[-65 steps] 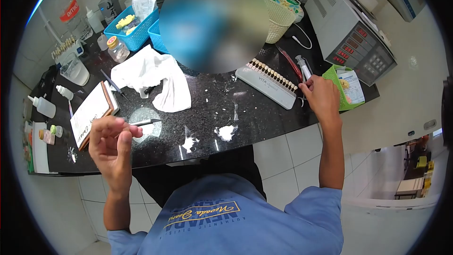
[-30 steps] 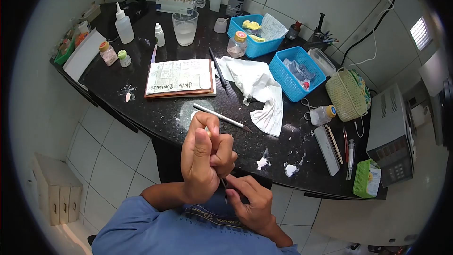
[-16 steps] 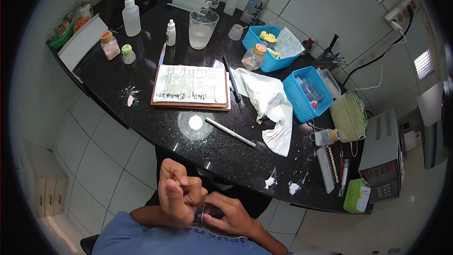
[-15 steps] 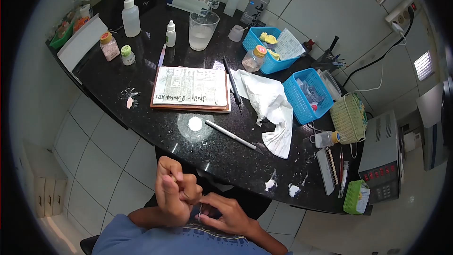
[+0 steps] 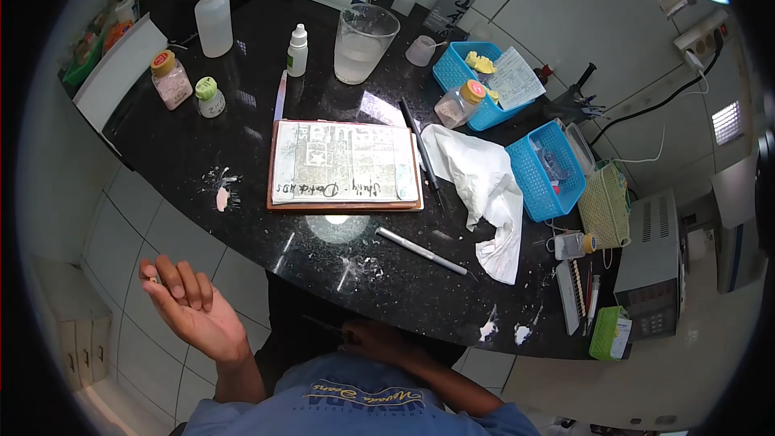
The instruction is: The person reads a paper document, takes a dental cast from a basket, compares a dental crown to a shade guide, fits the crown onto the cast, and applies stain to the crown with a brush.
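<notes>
My left hand point(image 5: 192, 311) is raised to the left of the table's front edge, palm up. Its thumb and fingertips pinch a tiny pale piece point(image 5: 153, 280), too small to name surely. Low at my lap, in the shadow below the table edge, my right hand point(image 5: 371, 341) is closed around a thin dark tool point(image 5: 321, 324) that points left; its kind cannot be made out. Nearest on the table lies a silver-handled craft knife point(image 5: 421, 251). Behind it is a paper-covered pad point(image 5: 347, 163) with handwriting, and a slim black-handled tool point(image 5: 421, 153) rests along its right side.
A crumpled white cloth point(image 5: 484, 182) lies right of the pad, beside two blue baskets point(image 5: 545, 186). A plastic cup point(image 5: 362, 52) of cloudy liquid, a dropper bottle point(image 5: 297, 52) and a squeeze bottle point(image 5: 213, 24) stand behind. White powder smears point(image 5: 488, 329) mark the front edge.
My left hand has moved away from my right, out to the left, and turned palm up with the tiny piece. My right hand has dropped lower into shadow. The view has shifted slightly.
</notes>
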### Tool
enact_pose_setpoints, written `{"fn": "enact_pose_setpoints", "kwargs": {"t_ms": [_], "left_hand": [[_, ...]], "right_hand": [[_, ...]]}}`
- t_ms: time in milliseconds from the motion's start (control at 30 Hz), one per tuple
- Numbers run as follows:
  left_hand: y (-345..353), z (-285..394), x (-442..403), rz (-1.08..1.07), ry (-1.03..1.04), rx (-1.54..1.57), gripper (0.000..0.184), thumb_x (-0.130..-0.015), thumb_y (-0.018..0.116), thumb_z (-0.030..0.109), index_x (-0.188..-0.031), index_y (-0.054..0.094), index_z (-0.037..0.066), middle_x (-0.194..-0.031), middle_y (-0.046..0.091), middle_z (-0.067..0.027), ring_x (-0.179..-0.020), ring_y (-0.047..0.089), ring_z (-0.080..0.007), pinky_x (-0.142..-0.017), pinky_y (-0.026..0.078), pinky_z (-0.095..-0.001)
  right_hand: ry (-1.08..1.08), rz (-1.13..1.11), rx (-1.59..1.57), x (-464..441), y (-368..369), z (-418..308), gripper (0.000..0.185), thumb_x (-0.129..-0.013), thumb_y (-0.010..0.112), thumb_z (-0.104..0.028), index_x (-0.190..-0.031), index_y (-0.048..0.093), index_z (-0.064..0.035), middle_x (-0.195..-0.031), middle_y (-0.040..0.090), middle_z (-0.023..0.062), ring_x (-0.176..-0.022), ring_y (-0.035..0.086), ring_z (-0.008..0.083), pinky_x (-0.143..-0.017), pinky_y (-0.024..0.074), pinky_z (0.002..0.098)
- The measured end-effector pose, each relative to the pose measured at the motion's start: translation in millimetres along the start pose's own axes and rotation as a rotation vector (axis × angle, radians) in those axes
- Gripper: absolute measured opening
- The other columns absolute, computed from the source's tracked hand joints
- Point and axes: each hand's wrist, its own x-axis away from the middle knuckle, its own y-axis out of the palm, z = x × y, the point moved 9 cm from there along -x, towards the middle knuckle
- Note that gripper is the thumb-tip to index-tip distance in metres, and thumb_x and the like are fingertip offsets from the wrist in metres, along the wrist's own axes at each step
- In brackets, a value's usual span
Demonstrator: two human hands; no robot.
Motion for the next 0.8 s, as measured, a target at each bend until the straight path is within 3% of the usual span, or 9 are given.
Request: {"fn": "enact_pose_setpoints", "kwargs": {"t_ms": [67,333,467,633,800], "left_hand": [[-6,-3,-4,-0.007,-0.011,-0.004,0.017,-0.106,0.041,0.024,-0.102,0.043,0.008,-0.076,0.032,0.0032,-0.057,0.023,-0.0032,-0.046,0.024,-0.0174],[-31,-14,-20,-0.042,0.035,-0.261,0.016,-0.104,0.047,0.019,-0.113,0.05,0.006,-0.096,0.045,-0.0012,-0.073,0.042,-0.003,-0.055,0.035,-0.016],[-23,-17,-24,0.0,0.061,-0.402,0.015,-0.103,0.05,0.022,-0.106,0.051,0.008,-0.094,0.047,-0.0021,-0.07,0.043,-0.0025,-0.051,0.034,-0.0153],[4,-20,-29,-0.253,0.053,-0.368,0.011,-0.102,0.052,0.016,-0.109,0.055,0.009,-0.101,0.05,-0.0031,-0.079,0.048,-0.0041,-0.057,0.038,-0.0156],[24,-15,-27,-0.29,0.049,-0.388,0.01,-0.101,0.052,0.015,-0.108,0.055,0.009,-0.1,0.05,-0.0032,-0.079,0.048,-0.0045,-0.057,0.038,-0.0158]], "right_hand": [[0.169,0.071,-0.251,-13,20,58,0.034,-0.091,0.065,-0.038,-0.096,0.061,-0.0046,-0.086,0.064,0.0135,-0.083,0.062,0.0254,-0.076,0.0486,0.0403],[0.178,0.117,-0.249,-53,7,94,0.035,-0.091,0.065,-0.039,-0.096,0.061,-0.0046,-0.087,0.065,0.0137,-0.084,0.062,0.0257,-0.077,0.0485,0.0404],[0.161,0.147,-0.26,-79,-1,102,0.035,-0.091,0.065,-0.039,-0.096,0.061,-0.0046,-0.088,0.065,0.0138,-0.085,0.062,0.0259,-0.077,0.0485,0.0404],[0.135,0.164,-0.27,-96,-12,106,0.035,-0.091,0.065,-0.039,-0.097,0.062,-0.0045,-0.089,0.065,0.0139,-0.086,0.062,0.0262,-0.078,0.0484,0.0405],[0.097,0.154,-0.288,-96,-7,106,0.035,-0.091,0.065,-0.039,-0.097,0.062,-0.0045,-0.089,0.065,0.014,-0.087,0.062,0.0264,-0.079,0.0483,0.0405]]}}
